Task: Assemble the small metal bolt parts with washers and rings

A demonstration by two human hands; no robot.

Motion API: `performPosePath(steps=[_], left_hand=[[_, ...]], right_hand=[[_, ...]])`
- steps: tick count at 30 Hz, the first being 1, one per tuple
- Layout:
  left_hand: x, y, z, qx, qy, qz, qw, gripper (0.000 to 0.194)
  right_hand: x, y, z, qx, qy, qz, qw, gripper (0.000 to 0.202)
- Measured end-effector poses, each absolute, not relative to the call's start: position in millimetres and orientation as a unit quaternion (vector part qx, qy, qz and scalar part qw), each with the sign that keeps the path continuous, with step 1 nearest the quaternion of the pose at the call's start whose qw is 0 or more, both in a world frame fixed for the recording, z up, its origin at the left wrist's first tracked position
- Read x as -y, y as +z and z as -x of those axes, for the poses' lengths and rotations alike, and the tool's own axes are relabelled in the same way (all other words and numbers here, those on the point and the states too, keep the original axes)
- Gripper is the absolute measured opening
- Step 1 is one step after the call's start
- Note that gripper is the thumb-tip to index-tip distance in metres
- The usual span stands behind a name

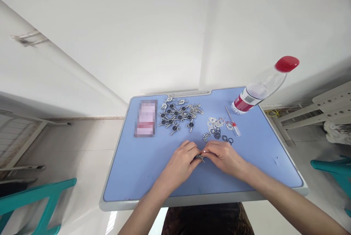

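Observation:
My left hand [182,160] is closed, its fingertips gripping a small metal part [201,158] with a thin pin sticking out. Against that same part, my right hand [225,156] makes a pinch; whatever sits between its fingertips is too small to make out. Just beyond the hands lie a cluster of tiny shiny metal pieces [206,137] and several black rings [217,134]. Flat metal plates with holes [212,122] are heaped behind them. Farther left, several metal fittings with round black centres [176,113] are spread out, beside a pile of small silver parts [196,109].
A screwdriver with a clear and red handle [236,129] lies at the right of the blue table [137,172]. Behind it stands a red-capped bottle [248,99]. A blurred-out rectangular item [146,118] rests at the left. Teal stools [52,198] flank the table.

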State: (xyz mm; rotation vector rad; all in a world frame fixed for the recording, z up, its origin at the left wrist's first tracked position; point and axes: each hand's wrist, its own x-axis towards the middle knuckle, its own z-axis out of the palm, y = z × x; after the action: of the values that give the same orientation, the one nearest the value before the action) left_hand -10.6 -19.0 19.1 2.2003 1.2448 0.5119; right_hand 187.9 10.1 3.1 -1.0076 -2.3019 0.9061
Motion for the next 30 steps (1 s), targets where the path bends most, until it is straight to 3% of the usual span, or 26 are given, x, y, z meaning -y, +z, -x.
performPosePath(steps=[17,30], left_hand=[[19.8,19.0,10.3,-0.469,0.185,-0.817,0.279,0.004],[19.2,20.3,9.0,-0.461,0.181,-0.826,0.268,0.003]], right_hand=[[-3.2,-1.7,-184.5,0.839,0.267,0.423,0.212,0.031],[-1.5,0.1,-184.1,0.818,0.293,0.443,0.221,0.031]])
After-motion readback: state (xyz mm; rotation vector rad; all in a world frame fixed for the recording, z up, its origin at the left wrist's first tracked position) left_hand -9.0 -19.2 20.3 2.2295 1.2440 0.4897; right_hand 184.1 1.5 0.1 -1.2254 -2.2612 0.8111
